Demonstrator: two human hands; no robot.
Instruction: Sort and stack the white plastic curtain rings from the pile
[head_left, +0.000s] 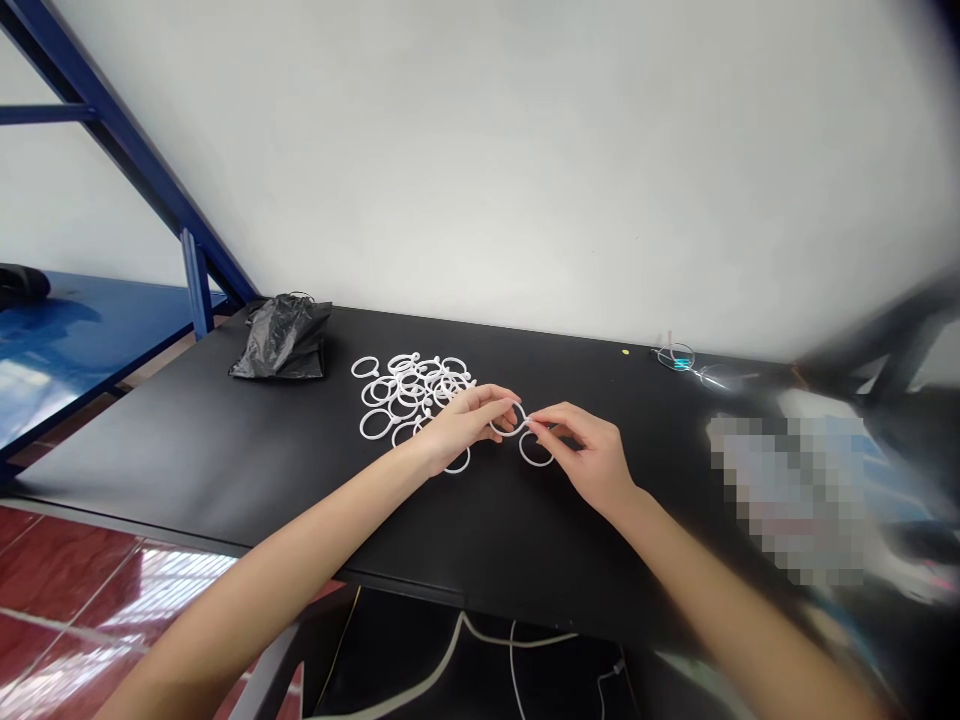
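**Bare forearms (300, 548) frame one thin, round, white plastic-looking ring (506, 435)**

My left hand (476, 418), loosely curled, holds it; my right hand (589, 448), pinched nearly closed, grips its edge, probably steadying it; another white ring (536, 465) shows just below that hand; a heap of white rings (411, 388) spreads beside my left, seemingly for easy reach.

Open tabletop (637, 400) beyond right hand (589, 452), rings (414, 384) blocking left, blurred clutter (799, 500) perhaps rightward

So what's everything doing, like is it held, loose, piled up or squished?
Left hand: closed on the held ring
Right hand: fingertips pinched at the ring's edge
Held ring: gripped between both hands
Ring below right hand: loose, unheld
Other white rings: loosely heaped, overlapping
Black bag: crumpled
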